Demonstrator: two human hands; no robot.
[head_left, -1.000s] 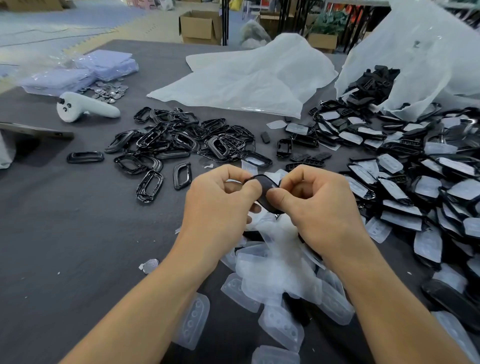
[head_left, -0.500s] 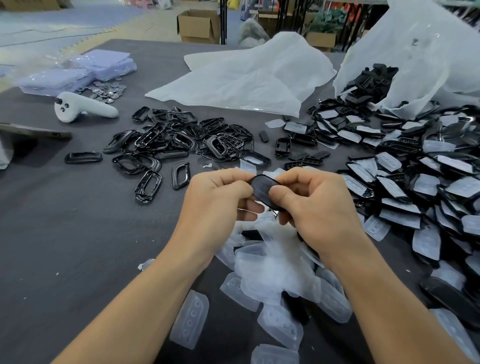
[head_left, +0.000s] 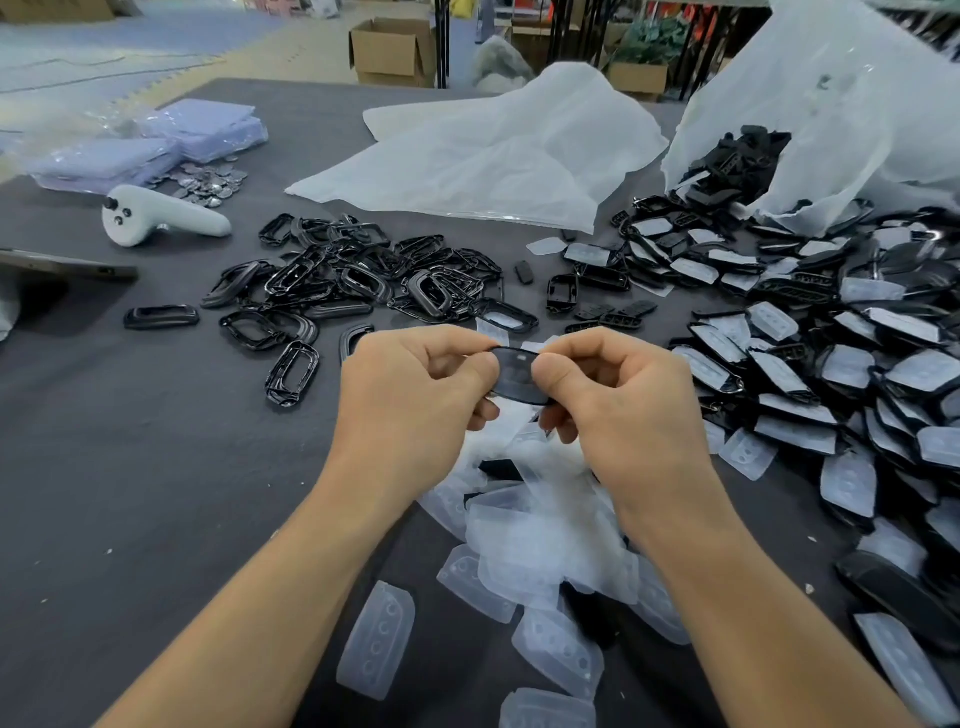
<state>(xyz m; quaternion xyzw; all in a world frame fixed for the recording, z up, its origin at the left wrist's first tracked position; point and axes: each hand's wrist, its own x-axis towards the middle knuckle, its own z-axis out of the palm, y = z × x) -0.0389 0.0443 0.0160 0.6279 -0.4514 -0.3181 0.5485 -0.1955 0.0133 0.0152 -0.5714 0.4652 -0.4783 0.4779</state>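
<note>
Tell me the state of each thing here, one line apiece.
black shell: held off the table, pinched at both ends.
left hand: pinches the shell's left end.
right hand: pinches its right end.
large plastic bag: mouth open, black parts spilling out.
cardboard box: flaps open.
black frames: loose heap on the table.
clear pads: piled loose below the shell.
</note>
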